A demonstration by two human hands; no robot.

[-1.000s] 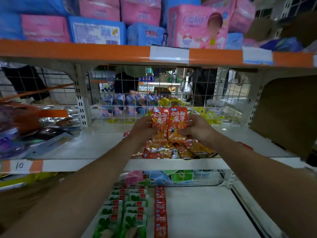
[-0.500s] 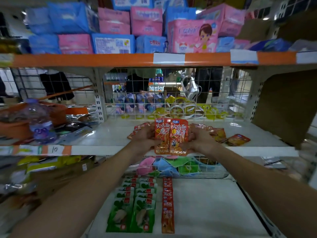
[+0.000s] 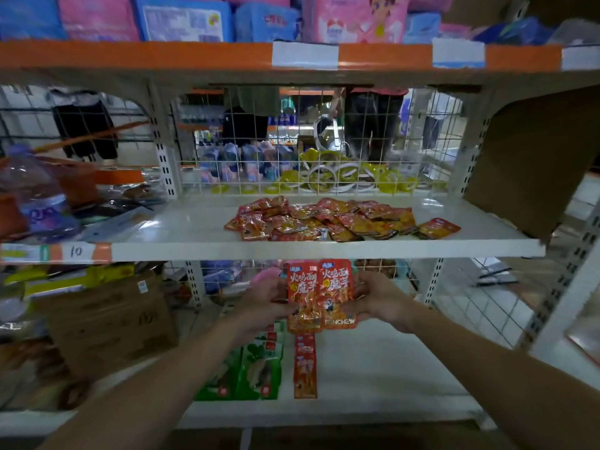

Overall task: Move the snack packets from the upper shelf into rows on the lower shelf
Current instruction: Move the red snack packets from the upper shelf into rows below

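Note:
Two red-orange snack packets [image 3: 319,295] stand upright side by side below the front edge of the upper shelf [image 3: 324,250]. My left hand [image 3: 268,298] grips the left packet's edge, and my right hand [image 3: 373,298] grips the right one. A loose pile of the same snack packets [image 3: 337,219] lies on the upper shelf. On the lower shelf [image 3: 383,365] a narrow row of red packets [image 3: 305,368] runs front to back under my hands, next to rows of green packets [image 3: 253,368].
A wire grid [image 3: 308,151] backs the upper shelf. A brown cardboard panel [image 3: 532,164] leans at its right end. A water bottle [image 3: 39,196] and clutter fill the left bay, with a cardboard box [image 3: 107,319] below. Pink and blue packs [image 3: 194,17] sit on the top shelf.
Both hands have carried the two packets down from the pile on the upper shelf, past its front edge, to just above the lower shelf's red row.

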